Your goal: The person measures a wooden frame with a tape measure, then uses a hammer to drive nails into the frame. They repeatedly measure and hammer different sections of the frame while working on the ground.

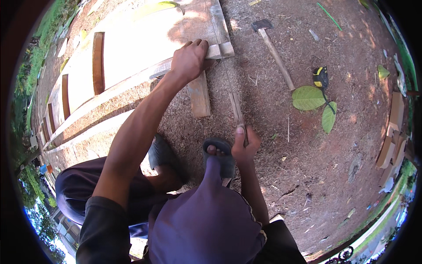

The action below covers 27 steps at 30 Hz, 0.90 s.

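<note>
Knees (206,211) bent low, the right hand (245,147) grips a handsaw (235,103) closed-fisted; the left hand (190,59) clamps the plank (132,79) steady for cutting.

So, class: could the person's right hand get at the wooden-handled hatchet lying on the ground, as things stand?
Probably not at once: the right hand is closed around a thin saw. The ground between it and the wooden-handled hatchet looks free of obstacles, so once it lets go, likely yes, with a stretch.

Pale, smooth-planed wooden boards (132,48), a thin metal saw blade (235,103) (dull, matt), rough sawdust-strewn earth (307,154)
</note>
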Motion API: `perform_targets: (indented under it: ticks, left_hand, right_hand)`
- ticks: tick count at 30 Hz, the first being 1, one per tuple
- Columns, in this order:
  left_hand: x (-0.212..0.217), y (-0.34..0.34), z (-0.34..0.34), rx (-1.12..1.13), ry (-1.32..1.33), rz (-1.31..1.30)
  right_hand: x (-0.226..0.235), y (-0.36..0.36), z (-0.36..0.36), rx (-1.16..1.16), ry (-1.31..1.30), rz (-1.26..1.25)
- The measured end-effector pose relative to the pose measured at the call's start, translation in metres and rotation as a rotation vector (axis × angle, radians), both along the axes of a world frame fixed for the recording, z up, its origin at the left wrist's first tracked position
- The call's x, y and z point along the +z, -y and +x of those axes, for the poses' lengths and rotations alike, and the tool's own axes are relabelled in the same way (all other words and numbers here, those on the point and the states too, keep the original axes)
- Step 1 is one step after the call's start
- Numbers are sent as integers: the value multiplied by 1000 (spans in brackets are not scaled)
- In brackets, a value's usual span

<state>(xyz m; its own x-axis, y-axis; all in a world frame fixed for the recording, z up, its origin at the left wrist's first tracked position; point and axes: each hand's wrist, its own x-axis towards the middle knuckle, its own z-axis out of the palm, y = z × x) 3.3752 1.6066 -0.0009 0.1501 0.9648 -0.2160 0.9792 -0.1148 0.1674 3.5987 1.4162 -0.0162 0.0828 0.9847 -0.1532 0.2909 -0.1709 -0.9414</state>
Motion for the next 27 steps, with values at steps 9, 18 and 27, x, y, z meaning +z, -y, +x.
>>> perform_targets:
  ticks: [9,18,27]
  left_hand:
    - [6,-7,2,7,12,35]
    - [5,-5,4,40,-30,32]
    - [7,-11,21,18,-13,45]
  right_hand:
    - [2,21,4,-71,-37,77]
    - [1,64,43,70,-57,65]
    - [-6,-50,-13,-73,-87,89]
